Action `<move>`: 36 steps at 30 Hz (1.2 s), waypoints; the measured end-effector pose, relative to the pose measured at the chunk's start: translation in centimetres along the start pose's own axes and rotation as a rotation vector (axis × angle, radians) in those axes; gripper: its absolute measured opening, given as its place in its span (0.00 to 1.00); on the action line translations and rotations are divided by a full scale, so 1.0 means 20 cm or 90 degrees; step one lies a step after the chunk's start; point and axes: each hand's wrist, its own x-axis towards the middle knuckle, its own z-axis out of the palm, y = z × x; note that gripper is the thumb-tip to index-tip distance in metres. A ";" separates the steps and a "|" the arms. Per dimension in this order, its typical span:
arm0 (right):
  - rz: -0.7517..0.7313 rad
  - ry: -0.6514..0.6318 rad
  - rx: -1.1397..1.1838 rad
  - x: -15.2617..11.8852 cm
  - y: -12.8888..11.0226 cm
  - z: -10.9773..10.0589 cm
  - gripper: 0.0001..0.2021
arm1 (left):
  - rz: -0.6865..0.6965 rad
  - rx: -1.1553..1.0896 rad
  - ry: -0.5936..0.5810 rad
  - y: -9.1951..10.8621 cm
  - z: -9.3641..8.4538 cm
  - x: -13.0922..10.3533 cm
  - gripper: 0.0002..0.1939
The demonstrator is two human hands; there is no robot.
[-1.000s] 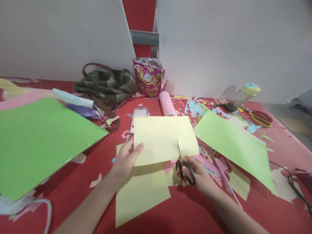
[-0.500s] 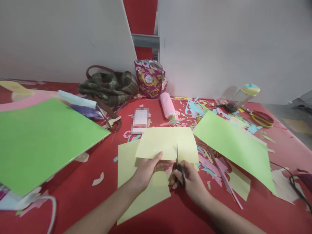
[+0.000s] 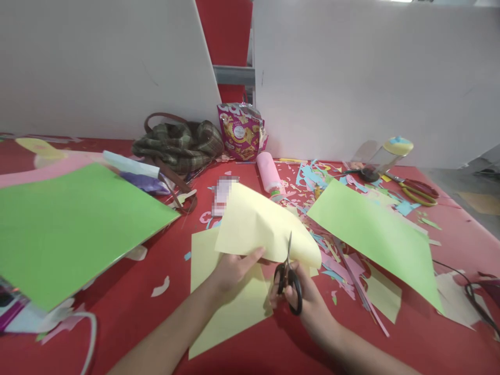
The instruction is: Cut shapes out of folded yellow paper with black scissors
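My left hand (image 3: 236, 273) pinches the lower edge of a pale yellow sheet of paper (image 3: 253, 224), thumb on top and fingers beneath. The sheet is raised over the table, and its right side curls down. In my right hand (image 3: 307, 294) are black-handled scissors (image 3: 288, 278), fingers in the loops, handles spread apart. Their blades point away from me and stand at the sheet's near edge, right of my left thumb. Under both hands another yellow sheet (image 3: 213, 320) lies flat on the red table.
Green sheets lie left (image 3: 78, 229) and right (image 3: 375, 245). Behind are a pink bottle (image 3: 269, 172), a snack bag (image 3: 240, 133), a plaid cloth bag (image 3: 179, 146) and a clear jar (image 3: 385, 159). Red-and-yellow-handled scissors (image 3: 417, 191) lie far right. Paper scraps (image 3: 312, 174) litter the table.
The held sheet has tilted: its far left corner rose and its right side curled downward, with a bend forming. The scissors' handles have spread wider apart. My left hand still grips the sheet.
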 end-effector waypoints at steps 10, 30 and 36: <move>0.135 0.050 0.141 0.00 0.05 -0.01 0.14 | -0.097 -0.117 -0.097 -0.10 0.03 0.10 0.08; 0.161 0.048 0.049 0.01 -0.01 -0.03 0.15 | -0.035 -0.017 -0.071 -0.06 -0.03 0.05 0.11; 0.109 0.043 0.020 0.01 0.02 -0.03 0.14 | -0.023 -0.018 -0.085 -0.03 -0.03 0.03 0.08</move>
